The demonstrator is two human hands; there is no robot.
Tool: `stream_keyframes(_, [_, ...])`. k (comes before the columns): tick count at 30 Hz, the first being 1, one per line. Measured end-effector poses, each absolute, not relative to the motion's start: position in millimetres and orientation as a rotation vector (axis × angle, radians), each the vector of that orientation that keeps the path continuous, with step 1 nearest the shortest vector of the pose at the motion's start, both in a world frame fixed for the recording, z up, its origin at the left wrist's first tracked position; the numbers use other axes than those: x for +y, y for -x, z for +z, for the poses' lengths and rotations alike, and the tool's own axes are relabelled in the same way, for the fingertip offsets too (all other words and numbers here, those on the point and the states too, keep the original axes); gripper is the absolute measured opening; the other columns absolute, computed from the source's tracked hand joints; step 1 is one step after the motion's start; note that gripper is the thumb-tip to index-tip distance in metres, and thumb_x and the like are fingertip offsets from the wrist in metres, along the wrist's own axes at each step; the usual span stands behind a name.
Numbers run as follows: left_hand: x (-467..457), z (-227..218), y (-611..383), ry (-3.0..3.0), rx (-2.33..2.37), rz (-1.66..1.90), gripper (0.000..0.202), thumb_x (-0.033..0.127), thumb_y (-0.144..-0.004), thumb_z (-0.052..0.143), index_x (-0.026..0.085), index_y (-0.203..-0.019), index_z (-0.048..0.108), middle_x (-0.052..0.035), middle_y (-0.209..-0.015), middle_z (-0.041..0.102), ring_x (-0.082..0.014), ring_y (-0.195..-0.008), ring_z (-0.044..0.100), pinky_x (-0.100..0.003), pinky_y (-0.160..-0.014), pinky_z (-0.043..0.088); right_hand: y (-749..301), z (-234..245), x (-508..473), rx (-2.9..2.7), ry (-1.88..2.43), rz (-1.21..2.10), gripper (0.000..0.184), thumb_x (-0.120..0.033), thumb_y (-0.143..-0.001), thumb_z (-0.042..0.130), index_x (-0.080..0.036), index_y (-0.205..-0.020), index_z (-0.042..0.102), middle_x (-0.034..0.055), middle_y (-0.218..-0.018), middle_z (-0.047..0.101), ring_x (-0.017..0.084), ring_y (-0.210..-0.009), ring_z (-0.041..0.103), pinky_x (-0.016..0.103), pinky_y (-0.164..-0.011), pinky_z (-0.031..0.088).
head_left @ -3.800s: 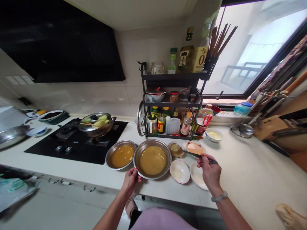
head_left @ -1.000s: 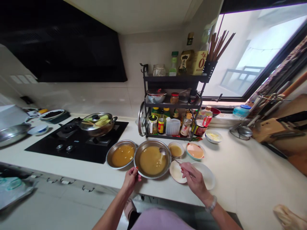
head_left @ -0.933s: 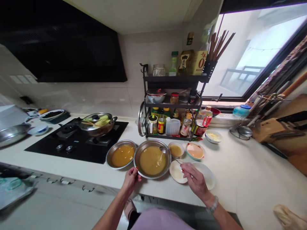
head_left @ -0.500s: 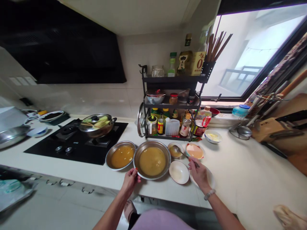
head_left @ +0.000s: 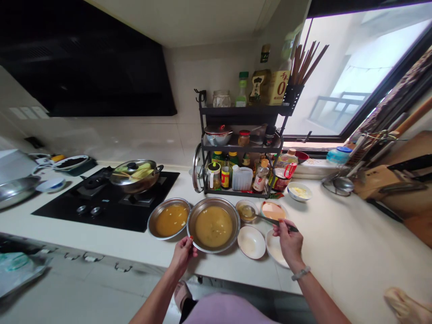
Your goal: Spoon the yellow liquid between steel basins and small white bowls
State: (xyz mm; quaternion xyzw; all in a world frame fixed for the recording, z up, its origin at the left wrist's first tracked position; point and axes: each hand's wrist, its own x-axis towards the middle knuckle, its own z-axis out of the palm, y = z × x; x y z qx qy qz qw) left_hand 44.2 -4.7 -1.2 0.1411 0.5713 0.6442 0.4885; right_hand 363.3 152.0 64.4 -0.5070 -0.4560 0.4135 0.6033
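My left hand [head_left: 184,253] grips the near rim of a large steel bowl [head_left: 213,206] of yellow-brown liquid at the counter's front edge. My right hand [head_left: 289,240] is closed on the handle of a metal spoon [head_left: 261,217]; the spoon's head rests in a small bowl [head_left: 246,210] of brownish sauce just right of the big bowl. A second steel bowl [head_left: 169,219] with the same liquid sits to the left. Two white dishes, one [head_left: 251,241] empty and one [head_left: 273,247] partly under my right hand, lie in front.
A pink-filled dish [head_left: 274,210] sits beside the sauce bowl. A black rack [head_left: 241,148] of bottles and jars stands behind. A lidded pan [head_left: 135,174] rests on the black hob [head_left: 104,200]. A small white bowl [head_left: 299,191] and a ladle [head_left: 337,184] lie right.
My right hand carried the spoon from the large steel bowl rightward to the small sauce bowl and now dips its head there. My left hand stayed on the big bowl's rim.
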Motion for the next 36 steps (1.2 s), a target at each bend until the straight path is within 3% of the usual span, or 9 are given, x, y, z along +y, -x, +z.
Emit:
stream_keyframes(10, [-4.7,-0.8,-44.9,-0.359,1.402,1.564,0.048,0.055,-0.054,0.078,0.017,-0.064,0.050,0.0052,-0.045,0.054,-0.0068,-0.037,0.047,-0.018,-0.041,0.037,-370.9,66.6,154.9,-0.962,1.172,0.982,0.042,-0.051,-0.070,0.071,-0.014,-0.087,0.059,0.0003,-0.054,0.064,0.014,-0.041,0.056,0.026,-0.042,0.048])
stream_keyframes(20, [-4.0,2.3,-46.4,-0.342,1.424,1.559,0.050,0.057,-0.051,0.078,0.018,-0.063,0.049,0.0053,-0.044,0.053,-0.0074,-0.036,0.046,-0.020,-0.040,0.036,-356.7,99.9,140.3,-1.009,1.115,1.034,0.043,-0.053,-0.069,0.072,-0.016,-0.085,0.059,0.0005,-0.053,0.063,0.015,-0.040,0.055,0.027,-0.039,0.046])
stream_keyframes(27, [-4.3,3.1,-47.1,-0.359,1.430,1.558,0.050,0.058,-0.053,0.077,0.018,-0.063,0.049,0.0043,-0.045,0.054,-0.0075,-0.036,0.046,-0.020,-0.041,0.035,-335.4,92.5,119.5,-1.344,1.016,1.012,0.035,-0.051,-0.081,0.061,-0.017,-0.089,0.061,-0.0004,-0.055,0.060,0.014,-0.041,0.055,0.026,-0.042,0.049])
stream_keyframes(31, [-4.7,3.2,-47.0,-0.361,1.428,1.566,0.050,0.058,-0.052,0.077,0.018,-0.063,0.049,0.0047,-0.045,0.054,-0.0073,-0.036,0.045,-0.020,-0.041,0.036,-332.0,79.7,106.4,-1.645,0.820,0.924,0.022,-0.035,-0.089,0.053,-0.019,-0.097,0.065,0.0032,-0.075,0.065,0.013,-0.052,0.060,0.026,-0.047,0.053])
stream_keyframes(34, [-5.0,4.1,-46.9,-0.359,1.417,1.566,0.050,0.057,-0.051,0.078,0.017,-0.064,0.050,0.0047,-0.044,0.053,-0.0073,-0.037,0.045,-0.020,-0.042,0.036,-335.8,76.7,103.3,-1.793,0.660,0.852,0.020,-0.027,-0.089,0.052,-0.022,-0.100,0.068,0.0069,-0.093,0.067,0.016,-0.067,0.064,0.026,-0.050,0.055])
stream_keyframes(36, [-5.1,4.6,-46.9,-0.362,1.420,1.565,0.050,0.057,-0.052,0.078,0.017,-0.063,0.050,0.0045,-0.044,0.053,-0.0073,-0.037,0.045,-0.020,-0.042,0.036,-340.5,77.7,106.7,-1.778,0.662,0.794,0.020,-0.025,-0.089,0.052,-0.022,-0.100,0.067,0.0068,-0.094,0.067,0.016,-0.068,0.064,0.027,-0.052,0.055])
